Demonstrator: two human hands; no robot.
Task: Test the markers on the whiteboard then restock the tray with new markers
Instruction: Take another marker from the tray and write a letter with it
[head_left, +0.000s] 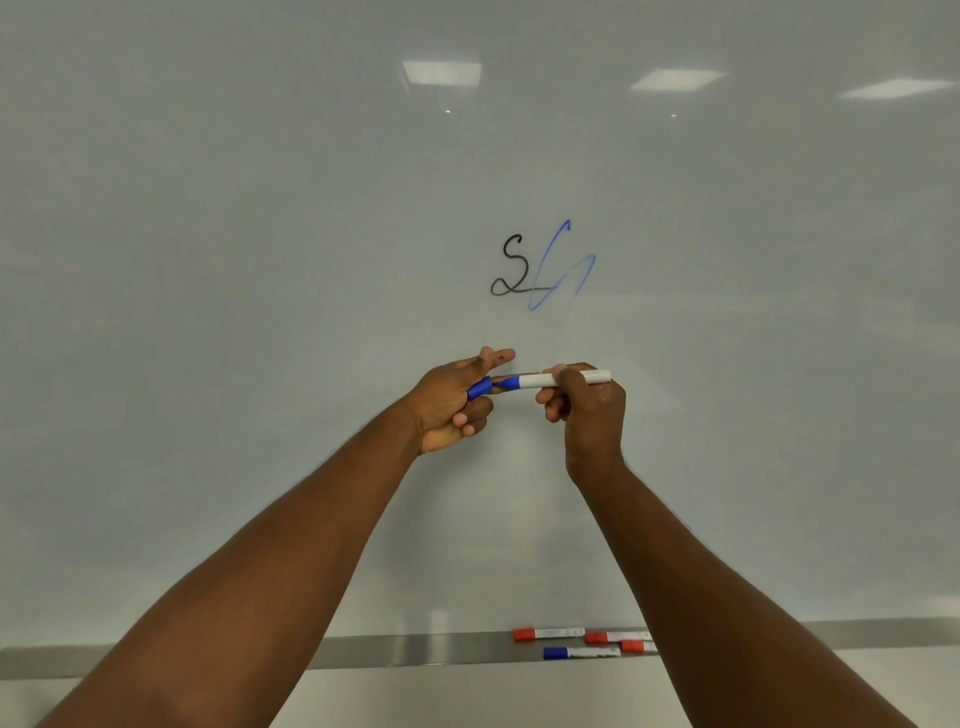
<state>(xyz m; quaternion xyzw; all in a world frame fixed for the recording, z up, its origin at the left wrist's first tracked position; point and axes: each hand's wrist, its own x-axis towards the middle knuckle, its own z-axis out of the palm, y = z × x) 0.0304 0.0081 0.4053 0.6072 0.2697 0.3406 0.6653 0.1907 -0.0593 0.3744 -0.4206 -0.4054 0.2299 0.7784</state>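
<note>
Capping the tested blue marker (540, 381).
Your left hand (457, 400) pinches the cap (480, 388), your right hand (587, 410) grips the marker before the whiteboard (260, 260). The cap looks half-seated, so push it home, then go to the tray (415, 652).

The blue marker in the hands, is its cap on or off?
On, it seems: the blue cap meets the white barrel with no tip showing. Whether it is pressed fully home, cannot tell.

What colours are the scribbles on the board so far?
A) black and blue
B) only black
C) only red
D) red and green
A: a black squiggle and a fainter blue squiggle overlap on the whiteboard.
</note>
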